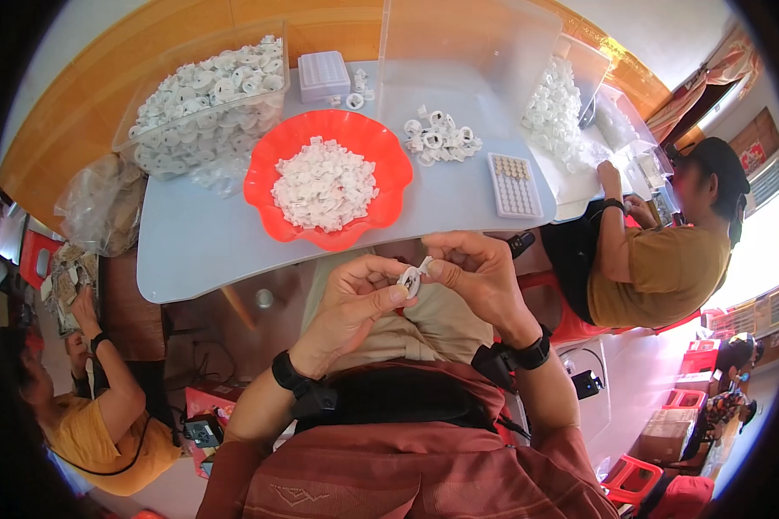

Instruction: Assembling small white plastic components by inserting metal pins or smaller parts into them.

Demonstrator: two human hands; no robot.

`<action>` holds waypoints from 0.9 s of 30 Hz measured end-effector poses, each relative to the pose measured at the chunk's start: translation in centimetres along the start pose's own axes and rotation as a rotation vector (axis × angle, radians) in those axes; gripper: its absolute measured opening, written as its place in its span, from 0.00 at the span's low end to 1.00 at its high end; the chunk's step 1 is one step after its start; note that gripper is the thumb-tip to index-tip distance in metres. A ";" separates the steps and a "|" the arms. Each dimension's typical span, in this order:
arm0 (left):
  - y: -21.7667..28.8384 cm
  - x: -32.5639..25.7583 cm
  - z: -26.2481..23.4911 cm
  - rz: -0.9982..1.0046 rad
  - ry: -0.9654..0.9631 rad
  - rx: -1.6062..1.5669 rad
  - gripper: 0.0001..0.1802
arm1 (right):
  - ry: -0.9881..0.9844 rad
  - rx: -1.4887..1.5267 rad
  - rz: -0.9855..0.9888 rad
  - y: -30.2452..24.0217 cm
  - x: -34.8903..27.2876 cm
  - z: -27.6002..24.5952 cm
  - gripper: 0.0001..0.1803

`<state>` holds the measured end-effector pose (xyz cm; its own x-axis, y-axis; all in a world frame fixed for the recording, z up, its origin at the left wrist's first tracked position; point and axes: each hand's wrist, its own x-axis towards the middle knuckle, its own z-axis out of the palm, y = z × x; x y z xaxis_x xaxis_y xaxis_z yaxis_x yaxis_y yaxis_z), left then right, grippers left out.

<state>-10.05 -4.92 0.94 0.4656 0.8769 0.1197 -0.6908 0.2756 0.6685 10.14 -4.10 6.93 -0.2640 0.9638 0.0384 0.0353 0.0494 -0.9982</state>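
Both hands — left hand (355,298), right hand (472,272) — pinch one small white part (413,278) between fingertips. Beyond the grip, the red bowl (268,173) looks well stocked, the finished pile (441,137) small — most seems left.

Both hands pinching one small white part above the lap

Left hand (355,298) & right hand (476,272) meet fingertip to fingertip, both closed on a small white plastic piece (412,278), held near the counter (199,242) edge. On the counter: red bowl (381,164) w/ white pieces, clear bin (138,130) of white rings at left, loose ring pile (441,137), white tray (514,185) at right. A seated person in a brown shirt (666,268) works at the right end.
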 end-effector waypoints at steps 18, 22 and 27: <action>0.6 -0.3 0.0 -0.009 0.037 -0.113 0.12 | -0.022 0.190 0.074 1.6 0.1 0.8 0.11; -0.1 0.0 -0.4 -0.015 0.057 -0.126 0.12 | -0.070 0.119 0.002 2.6 0.1 0.2 0.12; -0.6 0.6 -0.2 -0.043 0.065 -0.149 0.13 | -0.096 0.138 -0.013 3.0 -0.4 -0.8 0.13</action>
<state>-9.48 -4.51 0.52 0.4630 0.8853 0.0430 -0.7477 0.3641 0.5553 11.12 -4.16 3.98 -0.3549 0.9334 0.0531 -0.1000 0.0185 -0.9948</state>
